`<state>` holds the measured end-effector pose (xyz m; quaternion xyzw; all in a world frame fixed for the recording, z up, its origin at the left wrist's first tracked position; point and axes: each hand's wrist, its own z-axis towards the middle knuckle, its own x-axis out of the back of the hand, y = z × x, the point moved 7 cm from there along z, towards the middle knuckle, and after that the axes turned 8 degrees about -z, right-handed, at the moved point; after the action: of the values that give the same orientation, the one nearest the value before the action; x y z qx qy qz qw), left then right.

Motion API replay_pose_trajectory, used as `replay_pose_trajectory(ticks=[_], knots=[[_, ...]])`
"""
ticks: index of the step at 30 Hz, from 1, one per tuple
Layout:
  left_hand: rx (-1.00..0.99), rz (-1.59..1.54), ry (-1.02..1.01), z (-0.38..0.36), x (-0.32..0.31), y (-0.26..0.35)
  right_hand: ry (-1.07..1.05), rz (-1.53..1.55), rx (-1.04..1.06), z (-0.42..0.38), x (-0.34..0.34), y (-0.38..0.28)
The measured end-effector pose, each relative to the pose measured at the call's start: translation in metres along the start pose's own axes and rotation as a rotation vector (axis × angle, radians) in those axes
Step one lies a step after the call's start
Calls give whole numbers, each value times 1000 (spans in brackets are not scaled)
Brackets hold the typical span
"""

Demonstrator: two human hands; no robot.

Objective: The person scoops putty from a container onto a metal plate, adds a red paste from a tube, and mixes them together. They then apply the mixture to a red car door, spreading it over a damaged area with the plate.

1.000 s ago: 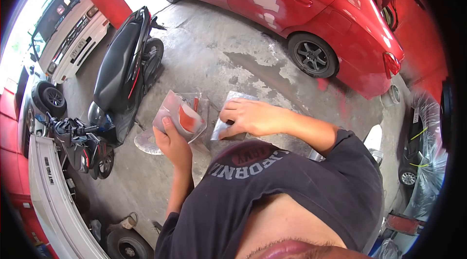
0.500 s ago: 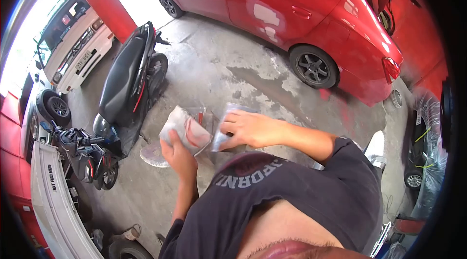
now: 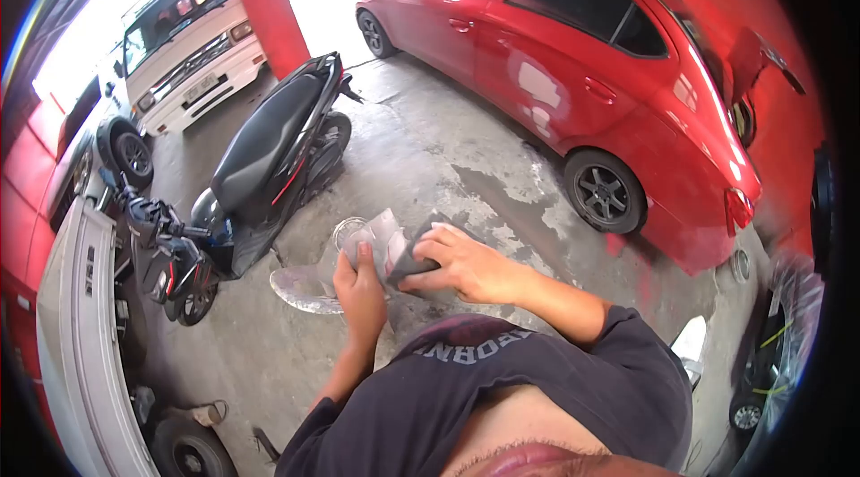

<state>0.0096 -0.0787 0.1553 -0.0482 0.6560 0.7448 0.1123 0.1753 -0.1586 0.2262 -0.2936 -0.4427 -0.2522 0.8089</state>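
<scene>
My left hand is closed around a pale, folded sheet with greyish, faintly reddish smears, the thumb lying on its face. My right hand grips a dark grey piece, sheet-like, with the fingers bent over its upper edge. The two pieces meet or overlap in front of my chest, above the concrete floor. What the dark piece is made of I cannot tell. Behind my left hand, a round rim and a dusty, pale rounded slab show lower down.
A red car with pale patches on its doors stands ahead to the right. A black scooter is parked ahead to the left, with a white van behind it. A loose tyre lies at lower left.
The view has swung, so the car and scooter sit further right and lower. My right hand now holds the dark piece against the pale sheet; earlier a shiny bluish-grey surface showed under its fingers.
</scene>
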Motion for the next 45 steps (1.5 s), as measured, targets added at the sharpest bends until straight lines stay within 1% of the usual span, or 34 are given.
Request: replay_pose_trajectory(ticks=[1,2,5,8,11,12,15,16,19,20,23,24,25,27,28,29,31,32,35,36,39,42,45], knots=[[32,-107,33,7,6,-8,-29,28,30,4,-4,-5],[-98,-49,71,6,10,-2,-209,36,-19,-2,-12,0],[-196,103,59,-6,12,20,-264,20,-17,-2,2,-4],[402,-765,7,-17,-13,-6,92,97,74,15,23,-21],[405,-727,3,-14,-2,-21,77,-38,-70,-6,6,39],[377,-542,100,-12,11,-30,32,-98,-108,-11,7,48],[43,-25,47,-8,20,-11,29,-10,43,14,8,2],[-18,53,58,-7,15,9,-14,-92,99,19,-5,-15],[-69,-124,173,-2,35,6,-329,-63,37,3,-21,-3],[-83,-185,159,-5,32,15,-459,-92,1,-3,-25,4],[41,-386,50,-6,15,-1,-87,89,84,12,12,-26],[319,-705,-5,-15,1,-9,0,217,63,15,16,-28],[371,-732,-7,-19,0,-10,42,147,15,10,12,-14],[464,-790,-18,-21,-4,-12,130,-3,-71,-10,1,33],[474,-700,14,-20,2,-18,50,-139,-117,-13,5,44],[291,-436,-29,-14,5,-11,58,-125,-103,-10,11,43],[-51,102,-102,-15,3,5,69,-79,-95,5,23,21],[-75,131,-46,-15,-4,21,30,-63,-3,13,11,6],[-43,-62,72,1,16,-1,-85,-29,80,7,-8,-11],[-100,10,111,0,23,-5,-320,14,-15,-2,-19,-2],[-98,-89,44,-9,12,13,-221,42,-8,0,5,-13],[451,-779,-33,-19,-14,-2,136,19,58,11,23,-24],[431,-708,-70,-17,-4,-13,79,-189,-56,-18,2,39]])
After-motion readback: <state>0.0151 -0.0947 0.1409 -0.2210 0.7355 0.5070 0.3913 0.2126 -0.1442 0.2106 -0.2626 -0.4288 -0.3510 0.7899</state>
